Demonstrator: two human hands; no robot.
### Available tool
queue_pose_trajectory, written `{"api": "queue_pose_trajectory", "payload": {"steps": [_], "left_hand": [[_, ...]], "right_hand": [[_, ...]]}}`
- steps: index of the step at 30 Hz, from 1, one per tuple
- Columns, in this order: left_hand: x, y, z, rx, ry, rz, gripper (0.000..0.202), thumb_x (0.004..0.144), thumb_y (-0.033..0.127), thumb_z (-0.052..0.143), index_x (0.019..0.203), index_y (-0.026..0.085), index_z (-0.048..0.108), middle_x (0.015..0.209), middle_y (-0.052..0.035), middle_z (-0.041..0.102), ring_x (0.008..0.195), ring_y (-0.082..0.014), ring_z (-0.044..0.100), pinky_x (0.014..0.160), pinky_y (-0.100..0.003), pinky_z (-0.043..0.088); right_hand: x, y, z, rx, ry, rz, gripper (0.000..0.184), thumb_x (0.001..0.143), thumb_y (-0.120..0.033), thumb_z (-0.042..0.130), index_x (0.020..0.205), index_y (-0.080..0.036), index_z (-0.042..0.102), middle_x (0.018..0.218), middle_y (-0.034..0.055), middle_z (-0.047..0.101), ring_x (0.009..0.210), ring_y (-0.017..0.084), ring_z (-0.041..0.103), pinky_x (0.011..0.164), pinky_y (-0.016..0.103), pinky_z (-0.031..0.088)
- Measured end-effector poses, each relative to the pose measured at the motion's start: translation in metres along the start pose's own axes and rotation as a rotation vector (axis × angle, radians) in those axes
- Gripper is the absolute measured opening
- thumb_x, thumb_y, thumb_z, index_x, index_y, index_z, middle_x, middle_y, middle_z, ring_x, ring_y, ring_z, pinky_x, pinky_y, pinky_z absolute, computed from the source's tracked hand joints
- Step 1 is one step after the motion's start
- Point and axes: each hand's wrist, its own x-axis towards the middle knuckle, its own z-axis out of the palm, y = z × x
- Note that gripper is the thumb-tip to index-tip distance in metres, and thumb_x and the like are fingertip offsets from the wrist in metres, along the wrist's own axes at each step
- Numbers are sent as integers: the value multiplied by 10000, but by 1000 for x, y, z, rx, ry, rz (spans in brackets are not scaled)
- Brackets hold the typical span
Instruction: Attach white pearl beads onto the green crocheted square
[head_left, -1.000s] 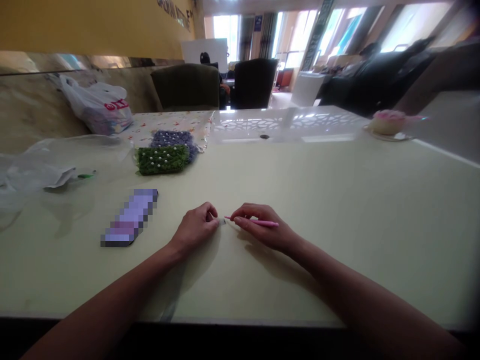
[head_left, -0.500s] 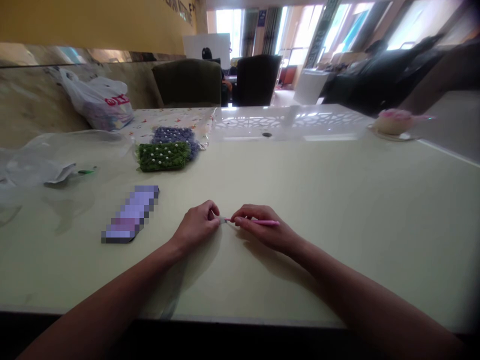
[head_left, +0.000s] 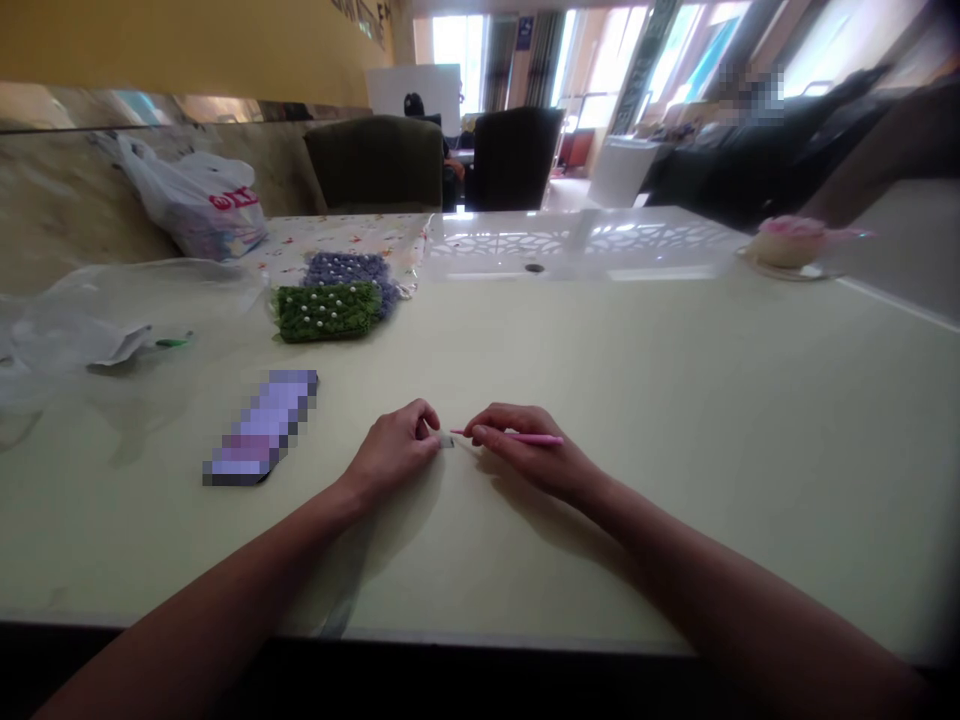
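The person's left hand (head_left: 394, 452) rests on the pale table (head_left: 675, 480), its fingers curled closed and pinching a small pale scrap (head_left: 447, 440) whose exact material is too small to tell. That scrap sticks out just beyond the fingertips, between the two hands. The right hand (head_left: 531, 450) is also closed, gripping a slim pink crochet hook (head_left: 529, 438) between thumb and fingers, its tip pointing left and just beside the scrap. Further up the table, left of the hands, lie a green crocheted piece (head_left: 324, 312) dotted with white beads and, overlapping it, a purple beaded piece (head_left: 349, 275), both at the edge of a floral cloth (head_left: 360, 235). Nearer the left hand sits a flat pixelated object (head_left: 261, 428) — blurred past naming. Beyond it are a crumpled clear plastic sheet (head_left: 75, 335) and a white carrier bag (head_left: 191, 212), while a pink flower ornament (head_left: 791, 243) stands on a saucer far to the right.
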Motion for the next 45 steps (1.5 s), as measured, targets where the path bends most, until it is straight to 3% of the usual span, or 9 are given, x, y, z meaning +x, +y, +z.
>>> {"api": "queue_pose_trajectory", "payload": {"steps": [4,8,21,24,28,31,36,42,45], "left_hand": [[0,-1,0,-4,-7,2,87,756,251,554,828,212,585,698,16,637,651,-155,551,588,-248,357],[0,0,0,-7,-3,0,88,755,247,552,830,213,585,699,17,638,648,-153,545,582,-246,350],[0,0,1,3,-9,1,76,766,255,561,823,213,587,693,19,628,640,-152,541,582,-248,348],[1,-1,1,-6,-11,10,90,776,262,563,846,214,590,691,22,614,644,-151,535,587,-248,348],[-1,-1,0,-111,-14,89,144,822,296,559,937,213,584,725,22,594,664,-139,523,631,-244,378],[-5,3,0,-195,16,175,182,863,321,556,1010,215,565,743,26,578,635,-118,494,635,-237,388],[-11,7,1,-242,86,275,198,891,333,570,1053,220,554,748,27,574,612,-102,495,605,-225,383],[-12,5,4,-256,113,342,180,895,310,578,1046,212,568,738,25,585,599,-93,501,577,-217,381],[-12,5,4,-265,137,349,170,893,303,583,1037,212,573,738,27,585,596,-89,503,573,-215,384]], "right_hand": [[-1,0,0,0,-48,2,200,880,-248,542,857,-178,728,808,32,700,720,146,607,632,253,427],[-1,-2,0,-4,0,-18,213,891,-252,529,858,-179,726,855,36,710,776,154,621,676,261,438],[-2,-2,0,-49,-40,-31,207,886,-246,537,829,-185,726,801,31,705,706,147,610,616,258,420],[-3,-2,-1,-33,46,-52,201,900,-265,539,848,-186,717,837,32,706,750,153,619,665,265,438],[-2,1,-3,20,146,-38,209,921,-334,544,985,-208,698,928,38,708,847,175,640,754,292,466],[0,6,-4,10,170,-54,191,912,-336,565,976,-210,693,957,49,700,910,187,640,823,312,468],[1,7,-4,54,105,-43,170,850,-331,651,947,-195,688,913,53,679,965,202,628,826,306,465],[1,3,-3,73,64,-41,114,856,-257,627,796,-172,675,742,0,630,707,128,557,666,249,420],[0,1,-3,87,94,-41,178,887,-308,598,809,-172,681,767,10,638,737,138,564,689,259,425]]}}
